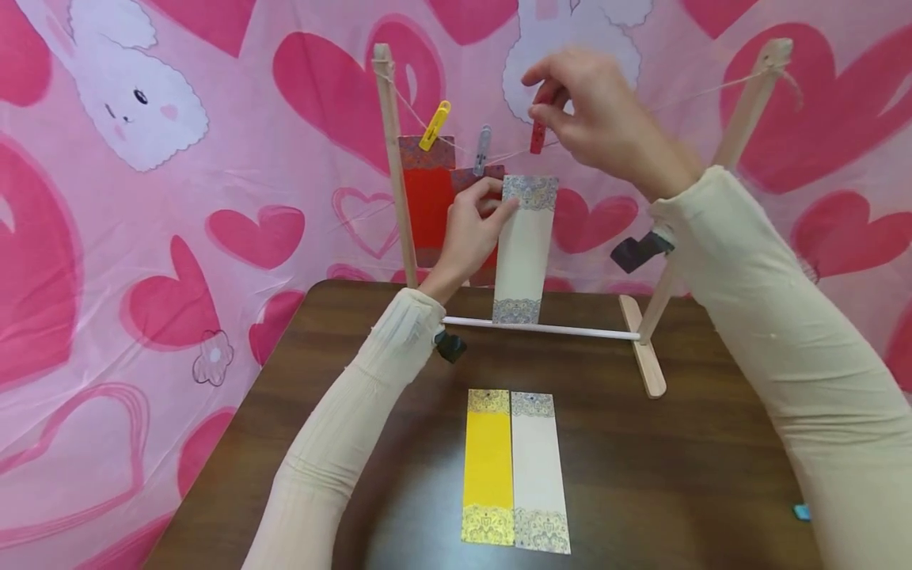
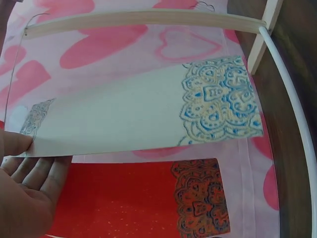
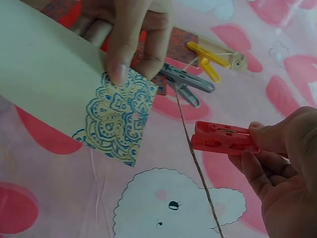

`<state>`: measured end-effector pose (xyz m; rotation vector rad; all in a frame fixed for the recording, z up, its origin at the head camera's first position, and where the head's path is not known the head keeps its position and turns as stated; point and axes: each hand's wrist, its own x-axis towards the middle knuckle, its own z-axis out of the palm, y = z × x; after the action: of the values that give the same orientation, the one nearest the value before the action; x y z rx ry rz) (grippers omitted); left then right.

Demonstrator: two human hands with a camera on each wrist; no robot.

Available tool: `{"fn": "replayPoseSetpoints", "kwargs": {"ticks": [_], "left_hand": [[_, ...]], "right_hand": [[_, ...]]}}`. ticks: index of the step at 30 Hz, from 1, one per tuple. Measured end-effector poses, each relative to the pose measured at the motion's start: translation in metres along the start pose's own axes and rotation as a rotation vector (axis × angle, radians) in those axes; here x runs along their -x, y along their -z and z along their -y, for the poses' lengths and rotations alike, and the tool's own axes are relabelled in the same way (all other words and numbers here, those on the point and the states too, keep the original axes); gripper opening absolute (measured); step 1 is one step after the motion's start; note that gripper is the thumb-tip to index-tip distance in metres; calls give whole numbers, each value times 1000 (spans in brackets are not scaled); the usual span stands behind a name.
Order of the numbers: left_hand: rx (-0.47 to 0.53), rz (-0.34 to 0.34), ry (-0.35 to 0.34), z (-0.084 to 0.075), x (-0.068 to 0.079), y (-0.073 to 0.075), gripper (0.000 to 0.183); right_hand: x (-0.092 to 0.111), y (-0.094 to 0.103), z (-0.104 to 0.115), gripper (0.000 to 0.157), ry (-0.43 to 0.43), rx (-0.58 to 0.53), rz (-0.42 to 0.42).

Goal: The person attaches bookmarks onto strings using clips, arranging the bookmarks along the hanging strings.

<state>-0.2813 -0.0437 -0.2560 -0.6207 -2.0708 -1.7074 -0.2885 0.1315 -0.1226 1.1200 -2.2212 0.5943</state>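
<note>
My left hand (image 1: 472,222) pinches a white paper card (image 1: 525,253) with blue lace-like bands at both ends, near its top. The card hangs upright below a string (image 3: 200,173) stretched between two wooden posts. My right hand (image 1: 594,111) holds a red clothespin (image 3: 220,138) between thumb and fingers, its tip right at the string, to the right of the card. A yellow clothespin (image 1: 435,127) clips one red card (image 1: 427,206) to the string. Beside it, a gray clothespin (image 1: 482,150) clips a second red card (image 2: 133,198), partly hidden by my left hand.
A yellow card (image 1: 488,459) and another white card (image 1: 539,467) lie side by side on the brown table (image 1: 385,483). A white rod (image 1: 591,332) joins the stand's posts low down. A small teal object (image 1: 802,512) lies at right. Behind hangs a pink heart-patterned cloth (image 1: 256,142).
</note>
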Motion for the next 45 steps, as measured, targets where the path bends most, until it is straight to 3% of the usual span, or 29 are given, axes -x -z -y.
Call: {"fn": "replayPoseSetpoints", "kwargs": {"ticks": [10,18,26,35,45], "left_hand": [[-13,20,51,4,2,-3,22],[3,35,41,6,4,-1,19],[13,26,58,6,3,-4,22],[-18,9,30,12,7,-12,17],[49,19,-5,8,6,-10,21]], "right_hand": [[15,-10,-7,31,-64,10,85],[6,-12,-5,35,-84,21,28],[14,-16,-5,42,-101,-20,135],[34,-20,-16,40,-106,-71,115],[34,-21,-14,36,-83,-93,85]]}}
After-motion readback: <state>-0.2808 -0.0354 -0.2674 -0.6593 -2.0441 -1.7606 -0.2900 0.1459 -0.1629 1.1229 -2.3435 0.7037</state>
